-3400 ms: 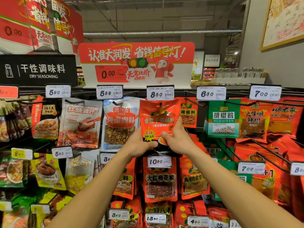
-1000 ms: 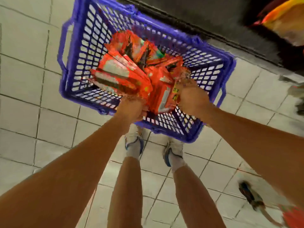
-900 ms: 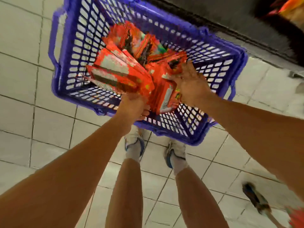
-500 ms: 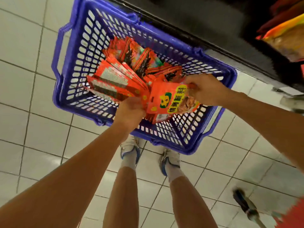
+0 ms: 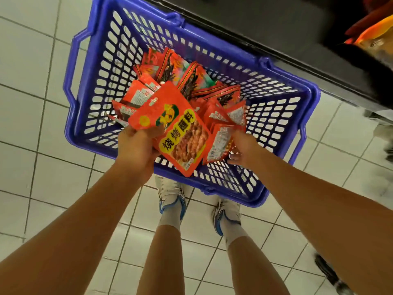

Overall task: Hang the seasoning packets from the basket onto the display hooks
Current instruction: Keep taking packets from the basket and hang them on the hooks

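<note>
Both forearms are bare from the lower frame edge to the wrists, with no sleeve, watch or band on them, and the left hand (image 5: 136,145) and right hand (image 5: 242,149) wear no gloves or rings that can be made out. The legs are bare as well. On the feet are white sneakers (image 5: 171,195) with blue trim round the collar, worn over pale grey socks (image 5: 170,219) reaching above the ankle.

Pale tiled floor (image 5: 32,145), dark shelf base (image 5: 265,35)
</note>
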The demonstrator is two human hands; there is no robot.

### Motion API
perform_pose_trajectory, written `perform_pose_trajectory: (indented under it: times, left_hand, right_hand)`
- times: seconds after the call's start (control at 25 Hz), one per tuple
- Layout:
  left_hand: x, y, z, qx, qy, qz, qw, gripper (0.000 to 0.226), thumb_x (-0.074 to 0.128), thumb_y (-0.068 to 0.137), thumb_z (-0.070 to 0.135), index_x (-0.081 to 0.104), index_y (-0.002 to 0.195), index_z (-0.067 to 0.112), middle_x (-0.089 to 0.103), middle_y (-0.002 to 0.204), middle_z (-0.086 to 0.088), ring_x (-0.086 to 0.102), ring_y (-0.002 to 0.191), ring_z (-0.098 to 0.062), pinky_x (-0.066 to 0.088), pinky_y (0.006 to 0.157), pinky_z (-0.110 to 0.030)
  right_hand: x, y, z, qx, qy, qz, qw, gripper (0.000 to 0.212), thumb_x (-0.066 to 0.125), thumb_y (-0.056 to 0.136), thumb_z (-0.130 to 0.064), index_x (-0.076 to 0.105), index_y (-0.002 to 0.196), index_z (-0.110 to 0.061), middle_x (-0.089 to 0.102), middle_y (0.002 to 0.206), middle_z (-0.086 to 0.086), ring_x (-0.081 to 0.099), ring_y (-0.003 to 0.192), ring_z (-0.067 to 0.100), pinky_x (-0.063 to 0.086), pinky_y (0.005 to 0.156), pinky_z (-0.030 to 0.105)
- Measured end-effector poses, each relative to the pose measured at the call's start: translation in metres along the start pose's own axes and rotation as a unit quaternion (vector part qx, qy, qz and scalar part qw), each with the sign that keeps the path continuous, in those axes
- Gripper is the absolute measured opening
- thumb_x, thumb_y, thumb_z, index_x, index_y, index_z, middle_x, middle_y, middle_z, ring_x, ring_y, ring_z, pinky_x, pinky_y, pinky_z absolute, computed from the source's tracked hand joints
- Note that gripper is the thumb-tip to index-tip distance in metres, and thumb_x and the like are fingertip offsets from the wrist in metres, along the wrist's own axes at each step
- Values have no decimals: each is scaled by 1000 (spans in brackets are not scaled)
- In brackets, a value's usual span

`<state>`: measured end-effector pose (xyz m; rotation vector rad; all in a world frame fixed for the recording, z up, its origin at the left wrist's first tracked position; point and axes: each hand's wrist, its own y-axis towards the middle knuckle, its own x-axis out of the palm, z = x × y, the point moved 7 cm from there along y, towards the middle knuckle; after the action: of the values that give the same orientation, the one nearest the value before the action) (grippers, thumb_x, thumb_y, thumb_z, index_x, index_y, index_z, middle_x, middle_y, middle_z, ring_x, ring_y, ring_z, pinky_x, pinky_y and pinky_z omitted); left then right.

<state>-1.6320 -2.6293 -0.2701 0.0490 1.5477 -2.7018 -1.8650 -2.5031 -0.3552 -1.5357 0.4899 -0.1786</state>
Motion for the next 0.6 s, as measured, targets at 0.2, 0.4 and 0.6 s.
perform_pose_trajectory:
  times: [0.2, 0.4, 0.6]
  left_hand:
    - [-10, 8, 4, 2, 40, -34, 999, 24, 59, 91, 4, 69, 112, 13, 76, 108, -8, 75, 95, -28, 60, 77, -47]
    - [-10, -12, 20, -14, 35, -21, 999, 18, 59, 98, 14, 69, 112, 20, 77, 109, -7, 74, 99, -29, 57, 80, -49]
    - [3, -57, 52, -8, 3, -45, 999, 26, 57, 98, 10, 65, 123, 12, 75, 114, -12, 73, 102, -33, 58, 85, -50]
  right_hand:
    - [33, 29, -5, 38, 107, -52, 992, 45, 70, 86, -56, 59, 108, -17, 70, 108, 15, 67, 98, 39, 55, 87, 60]
    - [-8, -3, -10, -36, 121, 29, 992, 21, 60, 82, 6, 64, 98, -7, 74, 97, 17, 76, 75, 31, 63, 66, 47]
    - [-44, -87, -33, -139, 73, 12, 988, 27, 69, 79, 5, 73, 91, -18, 78, 83, 12, 76, 73, 35, 63, 63, 53]
